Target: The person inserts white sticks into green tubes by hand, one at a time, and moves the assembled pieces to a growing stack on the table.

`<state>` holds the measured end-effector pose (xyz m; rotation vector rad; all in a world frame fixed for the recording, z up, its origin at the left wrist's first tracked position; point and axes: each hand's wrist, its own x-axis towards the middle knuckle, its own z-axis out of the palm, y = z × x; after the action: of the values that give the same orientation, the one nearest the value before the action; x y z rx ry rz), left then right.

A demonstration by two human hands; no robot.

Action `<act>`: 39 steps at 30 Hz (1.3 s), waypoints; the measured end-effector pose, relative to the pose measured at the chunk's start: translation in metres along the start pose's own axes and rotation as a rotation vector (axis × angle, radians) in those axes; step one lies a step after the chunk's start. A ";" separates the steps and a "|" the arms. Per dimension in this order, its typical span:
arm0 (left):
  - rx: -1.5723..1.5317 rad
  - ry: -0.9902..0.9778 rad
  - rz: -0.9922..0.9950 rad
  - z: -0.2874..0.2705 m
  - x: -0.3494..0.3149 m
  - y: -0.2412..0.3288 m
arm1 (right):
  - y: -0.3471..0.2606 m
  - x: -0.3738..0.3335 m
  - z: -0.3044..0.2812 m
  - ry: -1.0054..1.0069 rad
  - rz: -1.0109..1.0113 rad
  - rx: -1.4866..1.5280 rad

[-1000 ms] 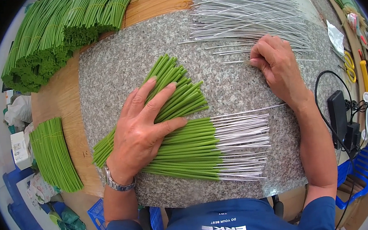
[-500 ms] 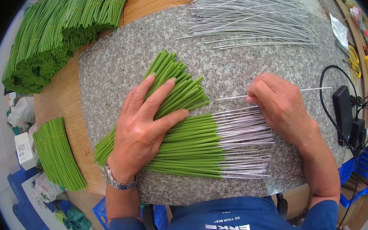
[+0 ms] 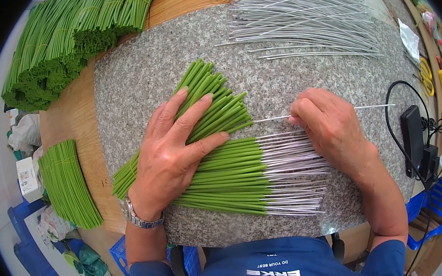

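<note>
1. Pinning a fan of green tubes (image 3: 213, 112) flat on the granite bench (image 3: 135, 77), the left hand (image 3: 172, 153) lies open.
2. The right hand (image 3: 332, 127) has its fingers pinched closed on one silver wire (image 3: 372, 106), aimed at a tube mouth.
3. The risk: a slight misalignment could make the wire miss or scatter tubes.

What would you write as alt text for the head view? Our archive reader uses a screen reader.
A person's left hand presses flat on a fan of green tubes on a speckled stone slab, while the right hand pinches one thin silver wire at a tube's end. More loose silver wires lie beyond, and bundled green tubes lie at far left.
</note>
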<state>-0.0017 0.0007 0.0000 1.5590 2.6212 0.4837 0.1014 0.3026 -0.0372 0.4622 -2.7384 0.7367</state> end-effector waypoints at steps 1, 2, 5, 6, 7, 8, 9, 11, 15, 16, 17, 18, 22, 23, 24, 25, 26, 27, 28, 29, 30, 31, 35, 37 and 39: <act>-0.006 0.002 0.005 0.000 0.000 -0.001 | 0.000 0.001 0.000 0.023 -0.015 -0.016; -0.013 0.004 0.011 0.000 0.001 -0.001 | 0.000 0.001 0.001 0.047 -0.031 -0.032; -0.019 0.005 0.011 0.002 0.001 -0.002 | 0.002 0.002 0.001 0.056 -0.076 -0.062; -0.019 0.007 0.011 0.002 0.001 -0.001 | 0.002 0.002 0.001 0.057 -0.076 -0.063; -0.012 0.002 0.012 0.001 0.001 -0.001 | 0.001 0.003 0.002 0.038 -0.063 -0.030; -0.005 -0.002 0.012 0.000 0.001 -0.001 | -0.001 0.004 0.003 0.019 -0.051 0.002; -0.007 0.004 0.015 0.000 0.001 -0.001 | -0.003 0.005 0.003 0.019 -0.052 -0.004; -0.003 0.001 0.006 0.000 0.000 0.000 | -0.009 0.008 0.004 -0.118 -0.001 0.023; -0.011 0.010 0.011 0.001 0.002 0.000 | -0.025 0.024 0.013 -0.060 -0.098 -0.070; -0.006 0.001 0.016 0.001 0.002 0.000 | -0.027 0.024 0.019 -0.040 -0.104 -0.035; -0.001 -0.007 0.021 0.000 0.002 0.000 | -0.027 0.022 0.022 -0.044 -0.107 -0.044; -0.004 0.003 0.018 0.000 0.002 0.000 | -0.025 0.021 0.023 -0.066 -0.088 0.017; 0.012 -0.005 0.009 -0.001 -0.002 0.001 | -0.013 0.023 0.018 -0.086 -0.058 0.111; 0.015 -0.007 0.004 -0.001 -0.003 0.000 | -0.008 0.025 0.009 -0.097 -0.032 0.080; 0.014 0.003 -0.001 -0.002 -0.003 0.000 | 0.002 0.026 0.003 -0.004 -0.006 0.034; 0.015 0.001 0.009 -0.002 -0.002 0.000 | 0.013 0.025 -0.002 0.089 0.023 -0.010; 0.018 -0.001 0.019 -0.001 -0.001 0.001 | 0.026 0.025 -0.007 0.095 0.076 -0.111; 0.018 0.001 0.017 0.000 -0.001 0.001 | 0.038 0.026 -0.010 0.115 0.099 -0.138; 0.003 0.001 0.019 0.000 -0.001 0.000 | 0.048 0.027 -0.013 0.136 0.124 -0.166; -0.012 0.000 0.021 0.001 0.000 0.000 | 0.055 0.027 -0.014 0.137 0.125 -0.168; -0.010 -0.002 0.019 0.001 0.000 -0.001 | 0.061 0.026 -0.012 0.126 0.124 -0.174; -0.009 0.001 0.022 0.001 0.000 -0.001 | 0.064 0.026 -0.011 0.116 0.124 -0.181; 0.002 0.003 0.019 0.000 0.000 0.000 | 0.061 0.026 -0.006 0.183 0.116 -0.165; 0.004 0.001 0.017 0.000 0.000 0.000 | 0.063 0.026 -0.007 0.182 0.109 -0.182; 0.008 0.001 0.014 -0.001 0.000 0.001 | 0.064 0.025 -0.008 0.164 0.109 -0.173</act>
<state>-0.0013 0.0006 0.0009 1.5806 2.6178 0.4763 0.0561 0.3533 -0.0506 0.2073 -2.6582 0.5304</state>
